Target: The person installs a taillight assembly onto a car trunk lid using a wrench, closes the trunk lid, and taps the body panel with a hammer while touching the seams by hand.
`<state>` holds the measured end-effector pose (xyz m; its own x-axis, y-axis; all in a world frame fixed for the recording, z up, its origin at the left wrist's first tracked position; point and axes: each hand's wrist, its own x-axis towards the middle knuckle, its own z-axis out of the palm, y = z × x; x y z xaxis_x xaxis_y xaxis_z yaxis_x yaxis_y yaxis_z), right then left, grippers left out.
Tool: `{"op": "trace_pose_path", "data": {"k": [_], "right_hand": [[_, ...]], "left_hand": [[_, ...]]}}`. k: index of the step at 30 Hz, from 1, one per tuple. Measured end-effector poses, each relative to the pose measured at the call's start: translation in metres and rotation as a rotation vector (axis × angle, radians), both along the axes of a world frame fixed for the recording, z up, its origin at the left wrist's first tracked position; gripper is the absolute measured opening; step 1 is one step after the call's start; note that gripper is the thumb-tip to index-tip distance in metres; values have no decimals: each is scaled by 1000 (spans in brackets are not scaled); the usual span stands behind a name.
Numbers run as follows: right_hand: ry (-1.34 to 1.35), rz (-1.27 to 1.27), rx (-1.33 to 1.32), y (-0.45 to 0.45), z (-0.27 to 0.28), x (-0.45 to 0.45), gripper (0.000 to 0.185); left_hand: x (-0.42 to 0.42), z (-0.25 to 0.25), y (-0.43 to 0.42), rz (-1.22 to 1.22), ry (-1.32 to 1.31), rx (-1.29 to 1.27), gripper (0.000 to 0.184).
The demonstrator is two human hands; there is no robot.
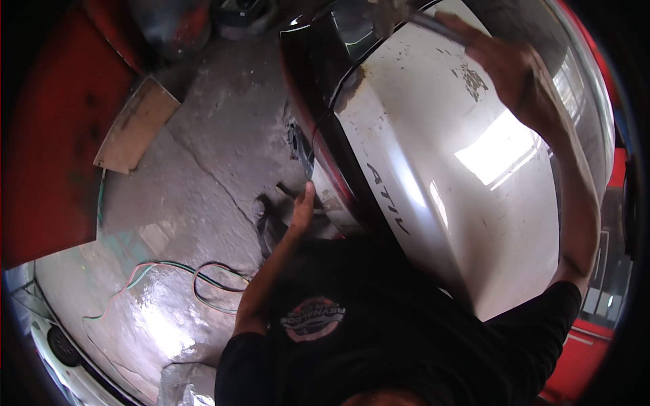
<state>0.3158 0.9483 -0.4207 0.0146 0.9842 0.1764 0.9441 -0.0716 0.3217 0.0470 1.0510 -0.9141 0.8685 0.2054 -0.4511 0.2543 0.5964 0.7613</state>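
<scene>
My right hand is wrapped round the handle of a hammer, above the far end of a pale car trunk lid. The hammer's head is smeared by motion near the top edge of the view. Bare, chipped patches mark the lid's paint near that hand. My left hand lies against the car's rear corner beside the dark red tail light strip. One finger of it points up along the bodywork; the others are partly hidden. Dark letters run along the lid's edge.
Red and green hoses or cables lie coiled on the grey floor. A brown board leans by a red panel at left. Another white vehicle part shows at lower left, and red cabinets stand at right.
</scene>
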Motion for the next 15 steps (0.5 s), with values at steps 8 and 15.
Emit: {"op": "trace_pose_path", "data": {"k": [8, 15], "right_hand": [[49, -119, -73, 7, 7, -17, 41], [73, -250, -139, 3, 5, -18, 43]], "left_hand": [[0, -18, -1, -20, 69, 14, 85], [-3, 28, 3, -19, 22, -68, 84]]}}
